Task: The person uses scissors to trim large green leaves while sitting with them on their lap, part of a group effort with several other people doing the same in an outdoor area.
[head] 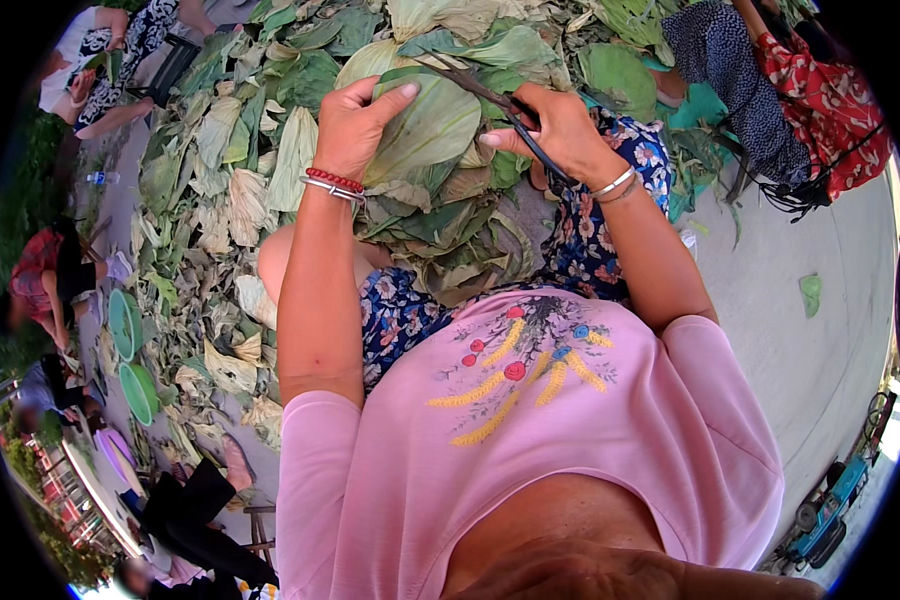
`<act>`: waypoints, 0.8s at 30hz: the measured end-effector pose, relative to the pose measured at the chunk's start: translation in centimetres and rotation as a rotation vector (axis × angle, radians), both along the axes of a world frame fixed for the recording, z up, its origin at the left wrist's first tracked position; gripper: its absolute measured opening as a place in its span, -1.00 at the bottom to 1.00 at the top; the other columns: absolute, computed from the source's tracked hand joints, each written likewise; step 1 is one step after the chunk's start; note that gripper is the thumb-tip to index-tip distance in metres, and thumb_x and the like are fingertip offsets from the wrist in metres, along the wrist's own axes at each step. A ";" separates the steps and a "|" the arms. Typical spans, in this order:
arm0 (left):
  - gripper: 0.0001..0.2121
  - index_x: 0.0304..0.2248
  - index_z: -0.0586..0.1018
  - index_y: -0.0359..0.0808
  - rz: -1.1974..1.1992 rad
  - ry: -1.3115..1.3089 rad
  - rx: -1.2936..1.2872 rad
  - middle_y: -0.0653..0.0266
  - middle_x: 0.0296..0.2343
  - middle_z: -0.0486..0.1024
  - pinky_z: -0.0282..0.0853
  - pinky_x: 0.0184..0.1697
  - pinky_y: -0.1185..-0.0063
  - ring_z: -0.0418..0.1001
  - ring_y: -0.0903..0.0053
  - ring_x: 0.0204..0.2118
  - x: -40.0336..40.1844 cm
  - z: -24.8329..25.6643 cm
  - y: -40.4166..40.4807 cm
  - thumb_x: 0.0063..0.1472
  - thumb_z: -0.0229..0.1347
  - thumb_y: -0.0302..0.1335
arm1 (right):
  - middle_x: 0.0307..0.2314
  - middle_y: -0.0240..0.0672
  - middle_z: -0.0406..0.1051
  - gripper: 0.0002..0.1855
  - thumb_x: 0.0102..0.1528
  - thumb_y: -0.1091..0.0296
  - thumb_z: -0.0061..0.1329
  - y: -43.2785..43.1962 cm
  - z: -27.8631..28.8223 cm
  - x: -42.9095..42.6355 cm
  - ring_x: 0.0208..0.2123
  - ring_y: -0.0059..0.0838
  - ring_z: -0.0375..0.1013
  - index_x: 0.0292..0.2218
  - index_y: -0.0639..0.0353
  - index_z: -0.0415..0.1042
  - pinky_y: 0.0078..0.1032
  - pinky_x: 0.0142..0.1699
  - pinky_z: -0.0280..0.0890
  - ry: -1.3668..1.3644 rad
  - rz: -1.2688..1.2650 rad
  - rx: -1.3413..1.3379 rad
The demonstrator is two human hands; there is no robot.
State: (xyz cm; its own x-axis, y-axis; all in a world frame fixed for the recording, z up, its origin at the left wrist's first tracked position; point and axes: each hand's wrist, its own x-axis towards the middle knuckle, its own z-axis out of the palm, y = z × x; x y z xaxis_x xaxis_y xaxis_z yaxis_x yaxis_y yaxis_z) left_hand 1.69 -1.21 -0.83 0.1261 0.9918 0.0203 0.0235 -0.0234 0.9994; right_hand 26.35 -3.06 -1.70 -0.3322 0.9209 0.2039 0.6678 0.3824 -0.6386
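Note:
My left hand [356,120] pinches a large green leaf [431,127] with pale veins, thumb on top near its upper left edge. In my right hand [566,135] is a pair of dark metal scissors [474,81]; their blades stand apart and point up and left over the leaf's upper edge. Whether a blade touches the leaf I cannot tell. Beneath both hands spreads a big heap of leaves [217,195], some green, many dry and tan. More wilted leaves [457,232] lie on the ground between my knees.
People sit around the heap: one in red floral cloth [817,112] at right, another in white [64,75] at upper left, others along the left. Two green plastic basins [125,324] stand left. A loose leaf piece [810,295] lies on the concrete [765,240]; a teal vehicle [840,487] is at lower right.

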 end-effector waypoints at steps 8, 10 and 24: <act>-0.81 -0.44 0.57 -0.39 -0.066 0.093 0.042 0.59 -0.66 0.37 0.08 -0.59 0.75 0.16 0.86 -0.62 -0.3 -0.5 0.0 0.03 0.18 -0.41 | -0.72 -0.20 0.31 -0.23 -0.29 -0.37 0.06 0.0 -0.3 -0.2 -0.58 -0.16 0.39 -0.39 0.30 0.42 -0.34 -0.43 0.28 -0.127 0.031 0.029; -0.81 -0.44 0.57 -0.40 -0.073 0.099 0.047 0.60 -0.67 0.35 0.06 -0.59 0.74 0.14 0.86 -0.62 -0.2 -0.4 -0.1 0.03 0.19 -0.40 | -0.72 -0.19 0.31 -0.23 -0.29 -0.37 0.06 0.0 -0.4 -0.2 -0.58 -0.16 0.39 -0.40 0.30 0.41 -0.34 -0.43 0.28 -0.121 0.035 0.045; -0.80 -0.34 0.56 -0.39 -0.148 0.132 0.024 0.48 -0.53 0.46 0.21 -0.44 0.75 0.30 0.83 -0.50 -0.7 -0.2 0.1 0.04 0.17 -0.46 | -0.74 -0.18 0.27 -0.30 -0.26 -0.37 0.03 0.1 -0.9 0.0 -0.62 -0.12 0.34 -0.58 0.27 0.33 -0.33 -0.48 0.24 -0.113 0.065 0.176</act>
